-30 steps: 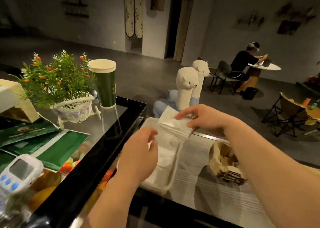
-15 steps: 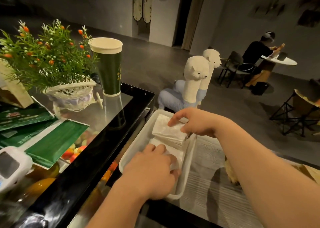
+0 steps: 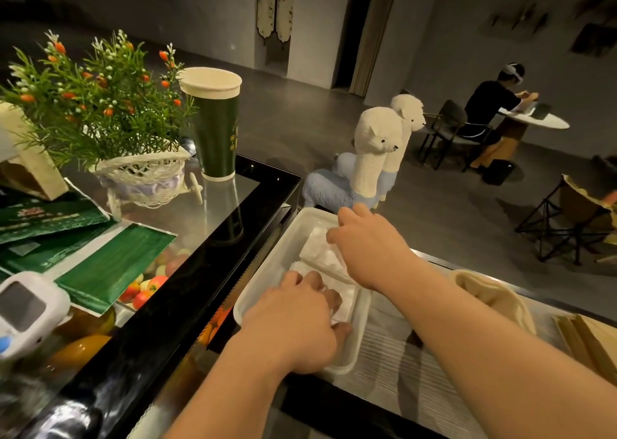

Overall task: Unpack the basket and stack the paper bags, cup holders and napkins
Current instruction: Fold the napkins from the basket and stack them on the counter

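A white plastic tray (image 3: 267,278) sits on the ribbed counter and holds white napkins (image 3: 325,258) in two small piles. My left hand (image 3: 297,318) rests palm down on the near pile, fingers pressing the napkins flat. My right hand (image 3: 364,241) lies over the far pile, fingertips touching its far edge. A beige woven basket (image 3: 494,295) stands to the right of the tray, behind my right forearm. Brown paper bags (image 3: 587,341) lie flat at the right edge.
A glass display case (image 3: 220,205) on the left carries a green paper cup (image 3: 217,128), a potted plant in a white basket (image 3: 140,168), green packets (image 3: 110,268) and a white device (image 3: 23,305). Two alpaca figures (image 3: 374,158) stand beyond the tray. A person sits at a far table (image 3: 534,121).
Both hands came down from holding napkins above the tray and now press them flat inside it. The view tilted down and nearer.
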{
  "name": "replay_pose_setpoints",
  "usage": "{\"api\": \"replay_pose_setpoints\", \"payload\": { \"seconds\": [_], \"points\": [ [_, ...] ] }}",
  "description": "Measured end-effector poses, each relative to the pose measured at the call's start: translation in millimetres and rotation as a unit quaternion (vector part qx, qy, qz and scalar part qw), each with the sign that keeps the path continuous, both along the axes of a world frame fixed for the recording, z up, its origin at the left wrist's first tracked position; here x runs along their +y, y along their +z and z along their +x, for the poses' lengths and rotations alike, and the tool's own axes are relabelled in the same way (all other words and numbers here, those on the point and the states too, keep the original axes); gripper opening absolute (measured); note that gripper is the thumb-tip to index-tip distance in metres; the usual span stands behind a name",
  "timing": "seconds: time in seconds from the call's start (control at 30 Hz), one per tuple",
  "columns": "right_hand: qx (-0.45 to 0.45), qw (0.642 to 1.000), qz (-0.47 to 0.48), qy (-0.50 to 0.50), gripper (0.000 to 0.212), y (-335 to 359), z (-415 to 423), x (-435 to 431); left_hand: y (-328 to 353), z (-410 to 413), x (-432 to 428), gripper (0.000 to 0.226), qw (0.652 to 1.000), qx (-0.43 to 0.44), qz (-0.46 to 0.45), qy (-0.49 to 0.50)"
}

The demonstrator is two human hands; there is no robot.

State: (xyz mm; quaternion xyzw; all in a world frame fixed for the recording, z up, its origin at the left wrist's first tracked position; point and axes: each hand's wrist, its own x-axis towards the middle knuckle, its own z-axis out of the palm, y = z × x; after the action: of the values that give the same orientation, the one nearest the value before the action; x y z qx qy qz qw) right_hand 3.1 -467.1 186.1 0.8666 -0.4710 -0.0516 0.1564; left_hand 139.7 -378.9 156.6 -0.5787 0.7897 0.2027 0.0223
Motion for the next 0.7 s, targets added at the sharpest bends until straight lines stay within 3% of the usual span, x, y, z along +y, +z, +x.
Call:
{"api": "replay_pose_setpoints", "payload": {
  "seconds": [0.13,0.47,0.57,0.7],
  "points": [
    [-0.125,0.984,0.095,-0.082,0.040,-1.4,13.2,-2.8,-1.3,-1.2,0.3,0.054,1.000,0.005,-0.004,0.005],
    [-0.122,0.954,0.244,-0.124,0.052,-5.6,11.5,-12.8,1.5,-0.3,0.0,0.054,1.000,0.018,-0.005,-0.001],
    [-0.112,0.959,0.231,-0.120,0.044,-3.8,10.6,-8.2,2.4,-0.6,0.5,0.053,1.000,0.020,-0.007,0.002],
    [-0.027,0.992,0.091,-0.084,0.047,-11.1,14.9,7.5,1.0,-0.5,1.4,0.052,1.000,0.011,-0.018,0.001]
  ]
}}
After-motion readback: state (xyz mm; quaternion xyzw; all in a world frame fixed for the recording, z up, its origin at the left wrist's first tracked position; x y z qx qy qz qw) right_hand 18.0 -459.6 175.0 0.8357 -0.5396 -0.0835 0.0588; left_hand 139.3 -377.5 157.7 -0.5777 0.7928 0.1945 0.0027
